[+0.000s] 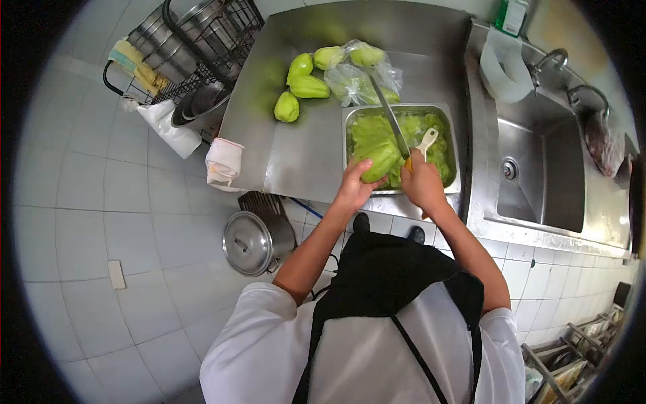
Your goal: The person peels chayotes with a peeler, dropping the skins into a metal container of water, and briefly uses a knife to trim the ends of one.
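My left hand (356,186) is closed around the lower end of a pale green chayote (378,159), tilted over a metal tray (453,151). In my right hand (424,183) is a long knife (390,116), its blade pointing up and away from me beside the chayote. Part of its orange-yellow handle shows at my fingers. Green peelings (410,124) fill much of the tray. A white-handled tool (428,139), possibly a peeler, lies on them; its far end is hard to make out.
Several whole chayotes (309,87) lie on the steel counter (296,148), beside a clear plastic bag (346,82) with more inside. A sink (538,168) with taps is at right. A rolled cloth (224,161) sits at the counter's left corner; a lidded pot (249,244) stands below.
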### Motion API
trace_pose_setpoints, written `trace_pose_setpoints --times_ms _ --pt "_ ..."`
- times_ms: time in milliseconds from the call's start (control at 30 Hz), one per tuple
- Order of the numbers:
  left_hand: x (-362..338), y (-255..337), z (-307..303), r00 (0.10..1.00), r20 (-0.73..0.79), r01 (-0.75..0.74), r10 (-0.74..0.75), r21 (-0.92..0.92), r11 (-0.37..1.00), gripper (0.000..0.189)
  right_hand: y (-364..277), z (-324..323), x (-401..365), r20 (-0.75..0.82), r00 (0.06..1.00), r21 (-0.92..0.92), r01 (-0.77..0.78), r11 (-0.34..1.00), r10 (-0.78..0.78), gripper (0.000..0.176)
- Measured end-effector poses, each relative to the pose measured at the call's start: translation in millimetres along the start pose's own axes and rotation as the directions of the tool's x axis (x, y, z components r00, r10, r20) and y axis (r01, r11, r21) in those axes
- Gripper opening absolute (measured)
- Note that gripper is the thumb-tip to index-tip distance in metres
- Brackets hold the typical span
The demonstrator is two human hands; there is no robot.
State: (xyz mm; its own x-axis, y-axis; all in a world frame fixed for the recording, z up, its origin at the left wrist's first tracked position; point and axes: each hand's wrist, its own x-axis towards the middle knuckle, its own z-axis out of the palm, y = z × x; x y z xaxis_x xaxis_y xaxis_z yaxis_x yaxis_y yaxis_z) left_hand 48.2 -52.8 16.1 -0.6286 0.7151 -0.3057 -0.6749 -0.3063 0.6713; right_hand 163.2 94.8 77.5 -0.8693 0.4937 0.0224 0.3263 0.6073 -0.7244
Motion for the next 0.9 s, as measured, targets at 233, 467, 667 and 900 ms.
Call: trace_pose_setpoints --times_ms 233,467,667,900 --pt "22.2 33.8 -3.4 0.996 -0.027 0.080 -0.085 -0.134 0.988 0.044 -24.6 14.0 -5.4 -0.097 0.994 -0.262 0.017 0.965 -0.043 0.017" --pt "43.8 50.0 -27.2 0.957 0.173 0.242 -0.232 -0.039 0.970 0.051 -39.4 32.3 -10.9 -0.163 0.977 -0.238 -0.177 0.955 0.141 0.016" --pt "32.8 57.4 -29.4 0.891 0.333 0.312 -0.307 0.041 0.949 0.062 -21.9 60.3 -3.0 -0.243 0.937 -0.193 -0.299 0.934 0.250 0.022" --pt "5.9 119.8 -88.9 0.958 0.257 0.133 -0.126 -0.011 0.991 0.066 -74.3 87.3 19.1 -0.198 0.959 -0.069 -0.220 0.973 0.203 0.039"
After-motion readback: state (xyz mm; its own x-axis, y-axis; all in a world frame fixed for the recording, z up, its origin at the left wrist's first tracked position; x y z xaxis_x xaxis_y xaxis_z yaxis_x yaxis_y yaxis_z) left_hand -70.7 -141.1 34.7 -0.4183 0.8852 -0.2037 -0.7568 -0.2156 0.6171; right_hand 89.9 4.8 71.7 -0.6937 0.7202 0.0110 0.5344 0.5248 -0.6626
